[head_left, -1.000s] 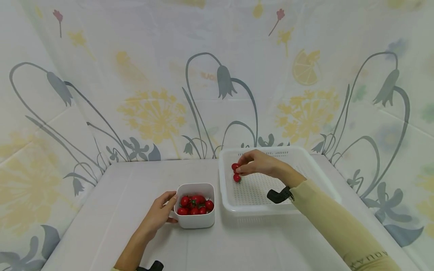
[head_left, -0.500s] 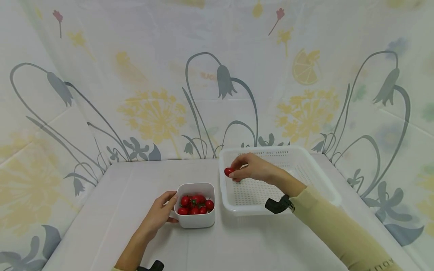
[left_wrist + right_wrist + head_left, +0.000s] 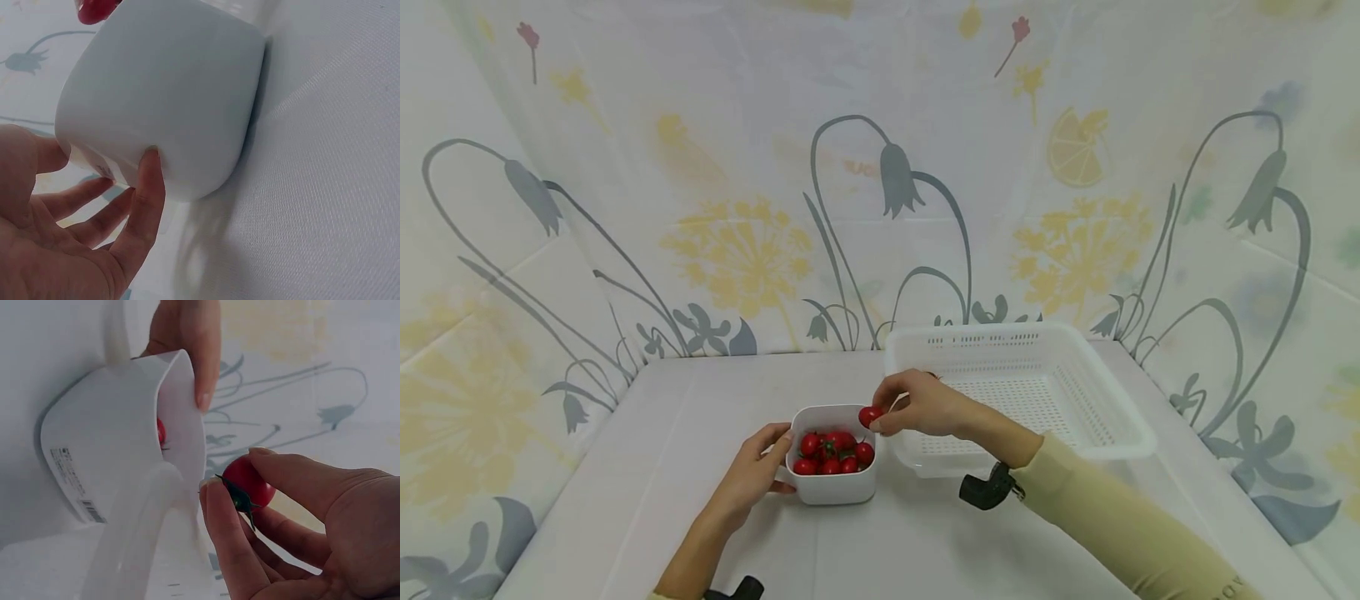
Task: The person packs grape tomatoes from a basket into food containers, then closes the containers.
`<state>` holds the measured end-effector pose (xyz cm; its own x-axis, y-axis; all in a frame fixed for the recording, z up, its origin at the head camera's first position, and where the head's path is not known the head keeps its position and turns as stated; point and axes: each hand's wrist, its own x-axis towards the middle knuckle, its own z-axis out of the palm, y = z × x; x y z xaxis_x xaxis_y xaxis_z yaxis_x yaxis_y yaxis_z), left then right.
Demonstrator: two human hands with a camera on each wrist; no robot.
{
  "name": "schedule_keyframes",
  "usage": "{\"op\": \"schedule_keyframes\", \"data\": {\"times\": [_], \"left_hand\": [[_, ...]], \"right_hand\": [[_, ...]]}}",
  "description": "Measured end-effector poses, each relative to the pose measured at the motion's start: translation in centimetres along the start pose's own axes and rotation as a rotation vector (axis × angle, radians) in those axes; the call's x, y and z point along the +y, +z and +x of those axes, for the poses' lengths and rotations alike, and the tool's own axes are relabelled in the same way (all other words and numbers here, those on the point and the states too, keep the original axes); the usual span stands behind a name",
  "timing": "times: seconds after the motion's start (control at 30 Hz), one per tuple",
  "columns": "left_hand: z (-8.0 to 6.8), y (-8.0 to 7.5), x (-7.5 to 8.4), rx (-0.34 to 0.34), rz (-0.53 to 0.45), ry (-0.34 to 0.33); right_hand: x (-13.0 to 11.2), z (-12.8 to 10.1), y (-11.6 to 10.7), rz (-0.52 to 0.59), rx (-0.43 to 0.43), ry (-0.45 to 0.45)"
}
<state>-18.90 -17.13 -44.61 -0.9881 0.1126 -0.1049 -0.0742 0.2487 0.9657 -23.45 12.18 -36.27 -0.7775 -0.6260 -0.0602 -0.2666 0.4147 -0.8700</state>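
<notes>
A small white square bowl [image 3: 833, 490] [image 3: 169, 94] [image 3: 112, 456] holds several red cherry tomatoes [image 3: 831, 452]. My left hand [image 3: 748, 475] [image 3: 94, 231] holds the bowl's left side, thumb on the wall. My right hand [image 3: 917, 406] [image 3: 294, 531] pinches one cherry tomato [image 3: 870, 415] [image 3: 250, 481] with a green stem, just above the bowl's right rim. A white perforated basket [image 3: 1105, 417] stands to the right of the bowl, with nothing visible in it.
The white table cloth [image 3: 662, 433] spreads to the left and front of the bowl. A flowered curtain [image 3: 745, 217] closes off the back and both sides. A black wrist mount [image 3: 985, 490] sits on my right forearm.
My right hand has carried a cherry tomato leftward out of the basket to the bowl's right rim. The left hand and the bowl have not moved.
</notes>
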Motion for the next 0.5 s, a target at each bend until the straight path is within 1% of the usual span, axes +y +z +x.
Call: {"op": "schedule_keyframes", "data": {"times": [0.3,0.5], "left_hand": [[-0.1,0.0,0.2,-0.003,0.000,0.008],[0.0,0.1,0.2,0.000,-0.006,0.010]], "right_hand": [[-0.4,1.3,2.3,-0.164,0.034,-0.026],[-0.8,2.3,3.8,-0.246,0.021,-0.064]]}}
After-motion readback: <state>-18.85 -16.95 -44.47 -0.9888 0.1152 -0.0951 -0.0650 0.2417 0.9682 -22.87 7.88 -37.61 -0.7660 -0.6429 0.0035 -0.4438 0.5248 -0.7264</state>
